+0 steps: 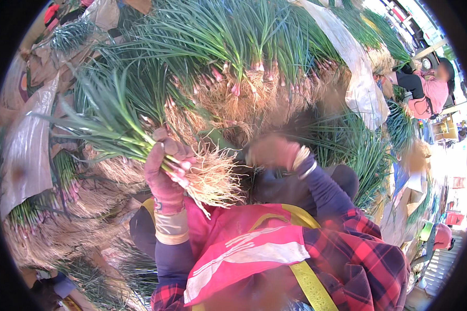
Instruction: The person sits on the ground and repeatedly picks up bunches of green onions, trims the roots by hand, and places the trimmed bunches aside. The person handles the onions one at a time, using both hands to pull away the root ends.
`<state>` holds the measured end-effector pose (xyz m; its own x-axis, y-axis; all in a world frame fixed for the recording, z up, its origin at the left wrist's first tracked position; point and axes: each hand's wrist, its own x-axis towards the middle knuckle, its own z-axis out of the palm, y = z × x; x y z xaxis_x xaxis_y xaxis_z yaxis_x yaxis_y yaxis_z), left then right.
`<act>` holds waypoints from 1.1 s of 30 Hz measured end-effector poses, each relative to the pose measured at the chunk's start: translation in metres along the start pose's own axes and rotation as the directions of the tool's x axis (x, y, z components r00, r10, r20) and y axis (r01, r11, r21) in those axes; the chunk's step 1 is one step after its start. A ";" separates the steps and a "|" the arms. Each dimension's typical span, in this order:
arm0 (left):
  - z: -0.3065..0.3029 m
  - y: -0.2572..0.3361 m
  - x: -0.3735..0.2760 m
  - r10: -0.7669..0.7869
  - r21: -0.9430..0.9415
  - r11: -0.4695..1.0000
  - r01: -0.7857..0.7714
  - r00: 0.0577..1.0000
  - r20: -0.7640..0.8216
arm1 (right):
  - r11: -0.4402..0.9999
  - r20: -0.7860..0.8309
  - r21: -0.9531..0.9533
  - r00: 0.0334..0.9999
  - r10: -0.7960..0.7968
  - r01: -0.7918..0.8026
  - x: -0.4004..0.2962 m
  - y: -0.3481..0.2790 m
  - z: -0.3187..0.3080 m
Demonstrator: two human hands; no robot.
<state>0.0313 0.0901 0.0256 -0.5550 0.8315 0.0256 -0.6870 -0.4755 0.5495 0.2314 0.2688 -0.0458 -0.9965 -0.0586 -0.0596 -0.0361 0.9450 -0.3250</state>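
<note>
My left hand (pixel 167 163), in a pinkish glove, is closed around a small bunch of young garlic plants (pixel 185 171). Their pink bulbs and pale stringy roots (pixel 216 177) point right, and the green leaves fan out to the upper left. To the right of these roots, apart from them, is my gloved right hand (pixel 272 151), blurred by motion. Its fingers cannot be made out, nor whether anything is in them. Beyond both hands lies a large heap of the same plants (pixel 237 46), with a tangled band of roots on its near side.
Rooted bundles (pixel 93 194) lie at the left beside a plastic sheet (pixel 31 147). Loose green leaves (pixel 346 151) spread right of my knee (pixel 344 180). Another plastic sheet (pixel 346 58) crosses the upper right. One person (pixel 428 89) sits at the far right; another (pixel 441 237) is lower down.
</note>
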 end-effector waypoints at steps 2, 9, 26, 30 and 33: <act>-0.002 0.004 0.001 0.003 -0.013 1.000 -0.002 0.998 0.061 | 0.966 0.069 0.251 0.995 -0.075 0.055 0.000 -0.003 0.015; -0.017 -0.019 0.005 -0.217 -0.001 0.976 0.218 0.969 -0.119 | 0.696 -0.262 0.341 0.647 0.716 -0.632 0.061 0.028 -0.055; -0.023 -0.038 0.008 -0.352 0.224 0.861 0.457 0.853 -0.386 | 0.993 -0.675 -0.118 0.731 -0.099 0.026 0.070 -0.046 -0.021; -0.026 -0.042 0.008 -0.283 0.340 0.850 0.403 0.893 -0.349 | 0.989 -0.399 -0.123 0.909 -0.123 0.080 0.064 -0.056 -0.014; -0.024 -0.038 0.005 -0.375 0.308 0.806 0.505 0.839 -0.394 | 0.981 -0.353 -0.132 0.918 -0.180 0.141 0.057 -0.051 -0.028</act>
<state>0.0432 0.1056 -0.0151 -0.3930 0.7626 -0.5137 -0.6899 0.1248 0.7130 0.1740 0.2263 -0.0060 -0.9351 -0.1101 0.3368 -0.1863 0.9613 -0.2029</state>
